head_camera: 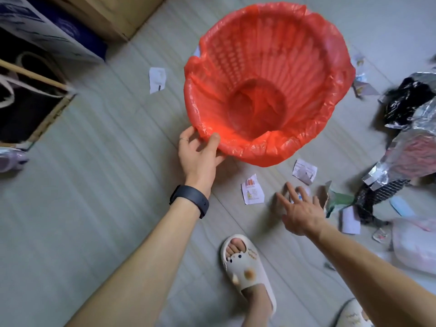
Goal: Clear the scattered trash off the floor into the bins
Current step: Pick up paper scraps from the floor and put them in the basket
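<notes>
Clutter at the floor's left edge: open cardboard box (54,109) with a wooden stick across it, not trash as far as I can tell. One white paper scrap (157,79) lies on the floor just left of the bin, untouched.

Then left hand (200,152) clamps the near rim of the bin (266,55), thumb over the red liner (259,152), fingers on the outside; black wristband (188,200) on that wrist. The bin is tipped with its mouth toward the camera, nothing in it. Can't tell if its base is on the floor.

A printed scrap (252,192) sits on the floor just below the bin's near rim. Next, right hand (298,212): apart from the other, fingers spread, holding nothing, low over a small scrap it partly hides. Blurred, so contact is unclear. A folded paper scrap (304,171) lies just beyond it.

Right side of the floor: torn green card (337,199), foil bags (412,128), white plastic bag (415,246).

Risks, my read:
- Flat paper on a smooth floor: fingertips may slide it instead of lifting it.
- The liner is only folded over the rim, so a one-handed grip there could drag it loose.
- A tipped bin held at one point can swing, and drops miss.
- The slipper (245,267) is near the scraps; a step could pin or scatter one.
</notes>
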